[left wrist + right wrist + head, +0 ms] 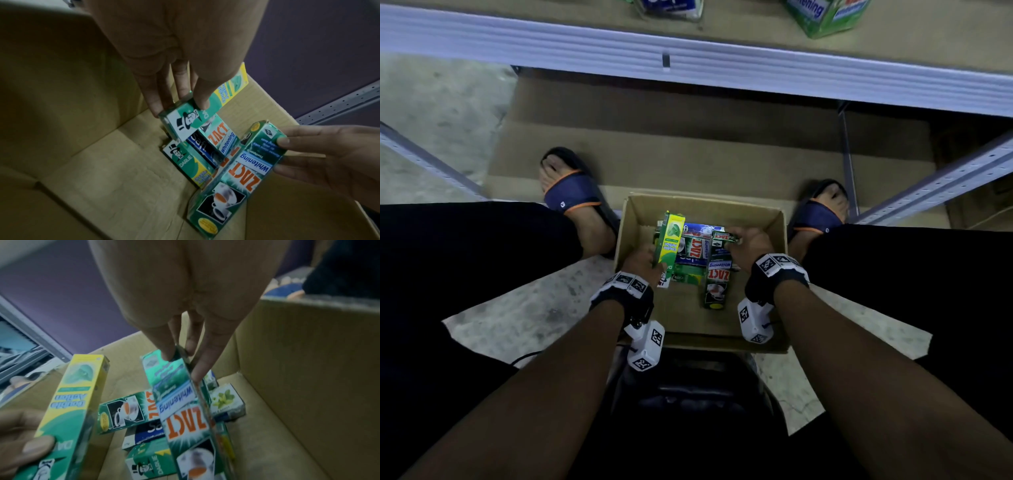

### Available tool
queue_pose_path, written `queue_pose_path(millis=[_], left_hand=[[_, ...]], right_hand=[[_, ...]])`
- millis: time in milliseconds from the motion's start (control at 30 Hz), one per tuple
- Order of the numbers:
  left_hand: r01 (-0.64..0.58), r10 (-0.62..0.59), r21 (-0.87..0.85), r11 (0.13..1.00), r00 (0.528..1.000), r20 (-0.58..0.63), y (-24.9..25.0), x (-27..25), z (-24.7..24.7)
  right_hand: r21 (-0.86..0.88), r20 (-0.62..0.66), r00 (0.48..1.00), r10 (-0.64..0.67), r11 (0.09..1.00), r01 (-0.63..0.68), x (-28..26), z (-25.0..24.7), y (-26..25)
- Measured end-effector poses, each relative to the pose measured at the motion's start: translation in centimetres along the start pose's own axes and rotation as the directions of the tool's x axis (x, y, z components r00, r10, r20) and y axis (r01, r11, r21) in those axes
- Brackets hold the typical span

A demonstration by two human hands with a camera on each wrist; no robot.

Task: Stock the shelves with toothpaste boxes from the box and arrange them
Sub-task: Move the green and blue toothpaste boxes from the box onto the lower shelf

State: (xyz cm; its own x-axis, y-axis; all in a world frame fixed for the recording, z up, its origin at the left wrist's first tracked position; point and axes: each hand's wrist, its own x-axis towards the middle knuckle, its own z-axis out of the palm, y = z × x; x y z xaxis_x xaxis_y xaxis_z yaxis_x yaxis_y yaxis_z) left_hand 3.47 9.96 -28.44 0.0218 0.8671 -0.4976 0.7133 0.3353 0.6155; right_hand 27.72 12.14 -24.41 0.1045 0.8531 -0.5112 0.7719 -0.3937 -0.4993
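Cardboard carton (631, 219) sits at centre frame, where we see the left hand (642, 262) pinching a Darlie box (670, 240) and the right hand (751, 245) pinching a Zact box (717, 274) above the remaining loose boxes.

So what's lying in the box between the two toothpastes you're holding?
Between the Darlie box and the Zact box lie another Zact box and a dark blue one, flat on the carton floor; the right wrist view shows it.
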Motion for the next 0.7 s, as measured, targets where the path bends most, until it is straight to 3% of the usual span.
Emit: queue_pose_path(millis=[100, 200, 300, 400, 500, 600, 700], left_hand=[[0.025, -0.025, 0.004, 1.000, 1.000, 0.008, 0.1, 0.0, 0.3], [0.029, -0.029, -0.001, 1.000, 1.000, -0.010, -0.1, 0.0, 0.4], [0.050, -0.050, -0.016, 0.999, 0.999, 0.002, 0.0, 0.0, 0.4], [0.062, -0.062, -0.039, 0.997, 0.998, 0.006, -0.1, 0.1, 0.6], [0.060, -0.060, -0.021, 0.998, 0.998, 0.010, -0.2, 0.2, 1.0], [0.075, -0.075, -0.010, 0.997, 0.997, 0.014, -0.4, 0.4, 1.3], [0.099, -0.099, -0.022, 0.995, 0.995, 0.007, -0.5, 0.7, 1.3]], right_hand=[[0.016, -0.012, 1.000, 0.010, 1.000, -0.010, -0.4, 0.4, 0.0], [0.188, -0.005, 0.997, 0.074, 0.980, -0.072, -1.0, 1.1, 0.3], [0.253, 0.010, 0.989, 0.149, 0.956, -0.147, -1.7, 2.2, 1.0], [0.207, 0.138, 0.957, 0.256, 0.937, -0.280, -2.0, 3.7, 1.7], [0.123, 0.315, 0.907, 0.280, 0.935, -0.332, -1.6, 5.2, 2.1], [0.168, 0.370, 0.889, 0.271, 0.921, -0.351, -0.8, 5.8, 2.0], [0.062, 0.415, 0.837, 0.357, 0.906, -0.418, -0.1, 5.9, 1.8]])
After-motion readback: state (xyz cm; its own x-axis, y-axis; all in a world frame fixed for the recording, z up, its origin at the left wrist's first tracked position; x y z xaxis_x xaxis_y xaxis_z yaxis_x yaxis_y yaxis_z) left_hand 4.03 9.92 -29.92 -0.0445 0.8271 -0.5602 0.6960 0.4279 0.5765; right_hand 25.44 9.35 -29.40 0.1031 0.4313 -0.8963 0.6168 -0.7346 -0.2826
